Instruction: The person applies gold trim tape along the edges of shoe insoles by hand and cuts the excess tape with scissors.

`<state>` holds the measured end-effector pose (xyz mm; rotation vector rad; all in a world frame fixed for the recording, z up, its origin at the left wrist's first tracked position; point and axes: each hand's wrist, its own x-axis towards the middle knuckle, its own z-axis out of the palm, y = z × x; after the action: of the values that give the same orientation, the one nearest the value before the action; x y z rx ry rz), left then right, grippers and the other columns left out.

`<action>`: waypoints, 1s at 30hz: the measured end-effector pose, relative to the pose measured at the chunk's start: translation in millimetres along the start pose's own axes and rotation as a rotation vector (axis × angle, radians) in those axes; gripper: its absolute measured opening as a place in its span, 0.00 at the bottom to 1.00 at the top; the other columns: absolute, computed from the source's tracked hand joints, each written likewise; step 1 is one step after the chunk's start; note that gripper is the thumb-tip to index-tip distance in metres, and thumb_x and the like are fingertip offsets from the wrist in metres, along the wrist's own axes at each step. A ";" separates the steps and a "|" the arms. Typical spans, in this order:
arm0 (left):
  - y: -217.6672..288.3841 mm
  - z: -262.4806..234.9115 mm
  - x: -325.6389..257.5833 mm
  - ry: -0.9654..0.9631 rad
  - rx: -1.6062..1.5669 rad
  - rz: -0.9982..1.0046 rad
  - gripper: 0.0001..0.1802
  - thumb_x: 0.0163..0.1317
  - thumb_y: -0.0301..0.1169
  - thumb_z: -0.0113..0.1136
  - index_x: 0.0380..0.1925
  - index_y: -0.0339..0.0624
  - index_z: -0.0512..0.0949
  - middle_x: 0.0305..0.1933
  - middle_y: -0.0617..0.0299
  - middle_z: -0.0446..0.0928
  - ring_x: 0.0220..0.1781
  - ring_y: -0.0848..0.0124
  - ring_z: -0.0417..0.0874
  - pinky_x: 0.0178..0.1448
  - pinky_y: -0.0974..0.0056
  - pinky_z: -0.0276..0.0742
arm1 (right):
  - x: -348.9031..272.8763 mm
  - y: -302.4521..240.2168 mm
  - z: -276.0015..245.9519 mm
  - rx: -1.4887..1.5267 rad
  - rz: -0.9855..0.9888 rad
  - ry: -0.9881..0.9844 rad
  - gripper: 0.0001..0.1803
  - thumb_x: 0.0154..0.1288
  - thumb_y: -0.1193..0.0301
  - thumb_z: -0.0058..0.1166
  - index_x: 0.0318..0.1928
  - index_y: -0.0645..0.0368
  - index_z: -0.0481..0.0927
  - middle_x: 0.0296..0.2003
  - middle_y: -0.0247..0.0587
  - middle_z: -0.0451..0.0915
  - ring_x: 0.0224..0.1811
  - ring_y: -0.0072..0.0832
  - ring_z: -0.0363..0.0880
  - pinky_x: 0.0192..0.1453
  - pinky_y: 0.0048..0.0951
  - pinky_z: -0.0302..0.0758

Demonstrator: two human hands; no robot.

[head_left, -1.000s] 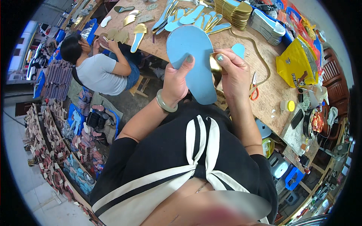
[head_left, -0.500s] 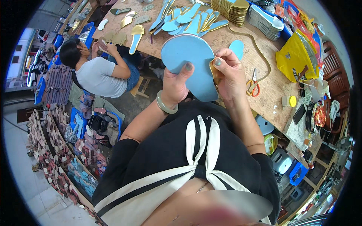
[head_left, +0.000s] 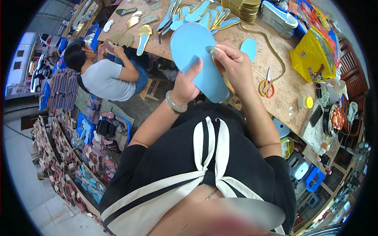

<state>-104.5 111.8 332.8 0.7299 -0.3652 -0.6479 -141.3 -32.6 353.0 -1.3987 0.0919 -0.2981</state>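
Note:
A light blue insole (head_left: pixel 189 43) is held up in front of me, its wide rounded end pointing away. My left hand (head_left: pixel 186 84) grips its left edge, thumb on the blue face and fingers hidden underneath. My right hand (head_left: pixel 234 65) pinches the right edge near the middle, thumb on top. Only a little of a gold material shows at that edge, under my right hand. A second blue insole piece (head_left: pixel 248 48) lies on the table just beyond my right hand.
On the wooden table (head_left: pixel 281 96) are orange-handled scissors (head_left: pixel 267 88), a long tan strip (head_left: pixel 271 47), piled gold-edged insoles (head_left: pixel 202 17), a gold stack (head_left: pixel 242 11), a yellow bag (head_left: pixel 313 55) and a yellow-lidded jar (head_left: pixel 306 102). A co-worker (head_left: pixel 104 74) sits at the left, handling a sole.
The insole has risen and tilted, its wide end moving farther away. My right hand has shifted up along its edge, and the gold piece there is now mostly hidden.

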 end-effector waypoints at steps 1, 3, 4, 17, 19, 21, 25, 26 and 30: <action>3.3 1.1 6.0 0.013 -0.024 0.011 0.24 0.66 0.31 0.47 0.60 0.34 0.60 0.61 0.53 0.66 0.61 0.65 0.69 0.64 0.59 0.65 | 0.5 4.3 0.8 -0.101 -0.026 0.001 0.10 0.61 0.73 0.55 0.41 0.66 0.80 0.35 0.38 0.80 0.32 0.22 0.76 0.37 0.21 0.71; 11.1 0.1 11.6 0.030 -0.001 0.039 0.24 0.67 0.30 0.44 0.60 0.32 0.60 0.62 0.50 0.65 0.63 0.62 0.67 0.65 0.58 0.63 | -3.5 10.2 0.0 -0.230 -0.127 -0.009 0.16 0.62 0.75 0.53 0.50 0.62 0.76 0.46 0.43 0.80 0.43 0.23 0.79 0.47 0.22 0.73; 12.7 0.0 13.6 0.035 0.005 0.050 0.24 0.67 0.30 0.44 0.60 0.32 0.60 0.62 0.50 0.65 0.63 0.62 0.67 0.65 0.58 0.63 | -9.2 7.9 1.4 -0.225 -0.131 -0.020 0.16 0.62 0.75 0.53 0.50 0.62 0.76 0.46 0.43 0.80 0.43 0.23 0.79 0.47 0.22 0.73; 19.5 9.7 23.4 -0.028 -0.062 0.201 0.30 0.66 0.42 0.44 0.62 0.33 0.57 0.65 0.44 0.59 0.66 0.54 0.62 0.67 0.53 0.59 | 2.2 12.2 -0.3 -0.430 -0.301 0.104 0.06 0.58 0.76 0.58 0.36 0.62 0.83 0.26 0.31 0.77 0.27 0.17 0.71 0.34 0.16 0.68; 19.6 9.5 25.0 -0.031 -0.067 0.193 0.30 0.66 0.43 0.44 0.61 0.33 0.57 0.65 0.44 0.59 0.67 0.54 0.61 0.68 0.53 0.59 | 5.8 21.3 -1.7 -0.098 -0.132 -0.002 0.07 0.59 0.74 0.57 0.37 0.64 0.83 0.23 0.28 0.75 0.25 0.17 0.69 0.32 0.20 0.67; 20.4 9.6 27.1 -0.012 -0.133 0.139 0.30 0.66 0.43 0.45 0.60 0.33 0.58 0.63 0.45 0.62 0.65 0.54 0.64 0.66 0.54 0.62 | 5.4 19.9 -4.2 0.078 0.023 -0.028 0.08 0.59 0.73 0.58 0.37 0.64 0.83 0.22 0.28 0.75 0.25 0.16 0.69 0.32 0.21 0.67; 23.4 1.7 31.6 -0.049 -0.085 0.067 0.30 0.66 0.44 0.45 0.59 0.31 0.60 0.59 0.46 0.66 0.60 0.57 0.69 0.62 0.55 0.67 | 10.1 12.0 -18.3 0.432 0.324 -0.168 0.09 0.59 0.70 0.58 0.35 0.63 0.82 0.24 0.27 0.76 0.26 0.15 0.71 0.33 0.20 0.68; 24.2 2.0 34.1 -0.035 -0.050 0.080 0.29 0.66 0.44 0.45 0.58 0.31 0.60 0.58 0.46 0.67 0.58 0.58 0.71 0.59 0.56 0.69 | 13.5 17.9 -25.1 0.432 0.328 -0.167 0.09 0.59 0.70 0.58 0.35 0.63 0.82 0.24 0.27 0.76 0.26 0.15 0.71 0.33 0.20 0.68; 22.3 -1.4 42.2 0.010 -0.111 0.046 0.28 0.66 0.43 0.44 0.57 0.31 0.61 0.57 0.46 0.68 0.54 0.60 0.73 0.56 0.57 0.72 | 20.8 28.1 -30.9 0.435 0.343 -0.199 0.09 0.60 0.68 0.58 0.33 0.62 0.82 0.24 0.27 0.77 0.27 0.13 0.71 0.33 0.17 0.67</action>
<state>-62.9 97.4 351.4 0.6173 -0.3339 -0.6157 -124.5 -63.6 322.4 -0.9521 0.0942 0.1051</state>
